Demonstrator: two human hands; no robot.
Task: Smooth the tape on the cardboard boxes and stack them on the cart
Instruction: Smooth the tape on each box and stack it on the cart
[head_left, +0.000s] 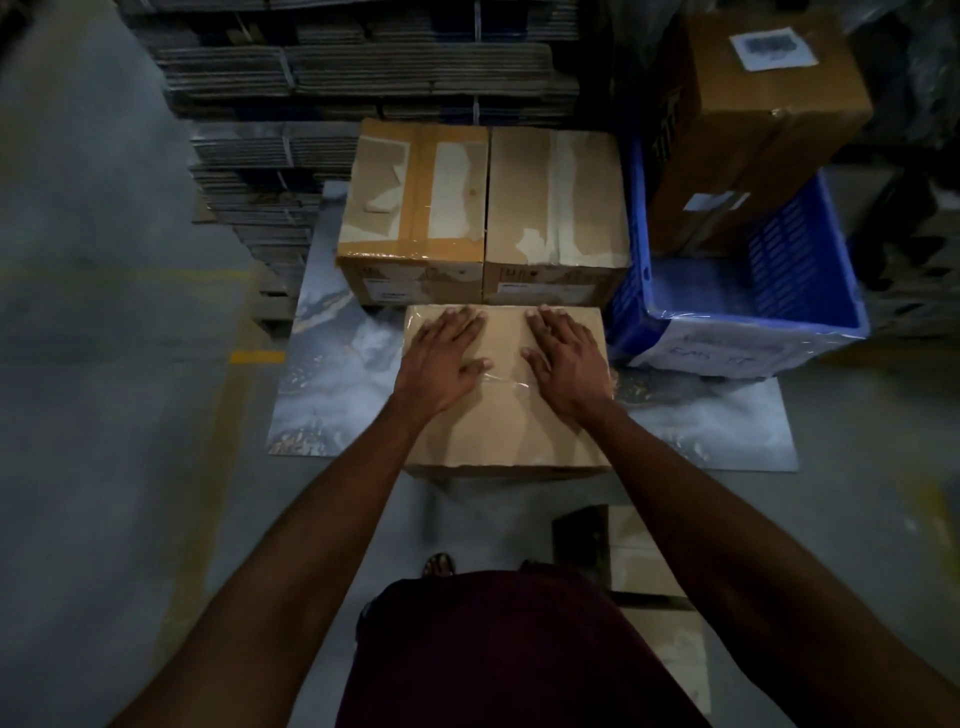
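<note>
The left hand (447, 358) and right hand (566, 358) are laid flat, fingers spread, on the plain brown cardboard box (506, 415). The clear glossy tape strip (506, 378) is best pressed outward from the middle, so that no wrinkles are trapped.

Bundled stacks of flattened cardboard sheets (363, 67) along the far side, with a lower strapped stack (254, 171) stepping down at left. Blue perforated plastic crate (800, 249) at right, front wall wrapped in clear film over a white handwritten label (722, 351), writing too blurred to read. Large brown carton (748, 130) tilted inside that crate, white sticker (771, 47) on top. Grey concrete floor (104, 260) marked with faint yellow lines (257, 357). Dark maroon garment (498, 654) at bottom centre, a sandalled foot (439, 564) just beyond its edge.
</note>
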